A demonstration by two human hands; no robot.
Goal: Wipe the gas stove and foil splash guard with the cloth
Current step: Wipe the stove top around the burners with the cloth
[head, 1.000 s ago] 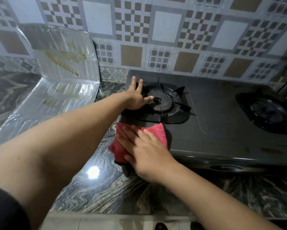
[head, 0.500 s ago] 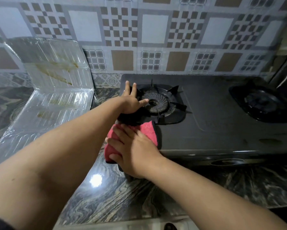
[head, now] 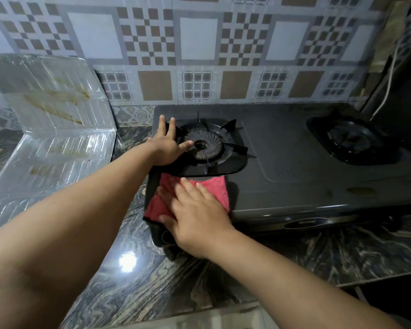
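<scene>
- Stove [head: 294,167] sits black on the marbled counter [head: 152,288], pushed against the tiled wall [head: 199,43], two burners showing.
- Cloth [head: 214,186], pink with a dark edge, lies on the stove's front left corner, just in front of the left burner's tray, its near edge hanging over the stove front.
- Right hand [head: 195,214] lies flat on the cloth, fingers straight and spread, pressing it down onto the stove top; nothing is gripped.
- Left hand [head: 167,146] reaches across to the left burner [head: 203,147], palm down, fingers straight, thumb tip just touching the ridged burner ring, two fingers pointing up past the pan support.
- Both hands are open and apart, left one behind, right one in front, the burner tray's front edge between them.
- Splash guard [head: 55,129] is off to the left of the stove, one panel standing against the wall, another lying out over the counter; brownish streaks mark the upright panel and a few smudges mark the flat one.
- Right burner [head: 351,138] sits far across the stove, well apart from both hands.
- Bright light glints off the counter near the left forearm.
</scene>
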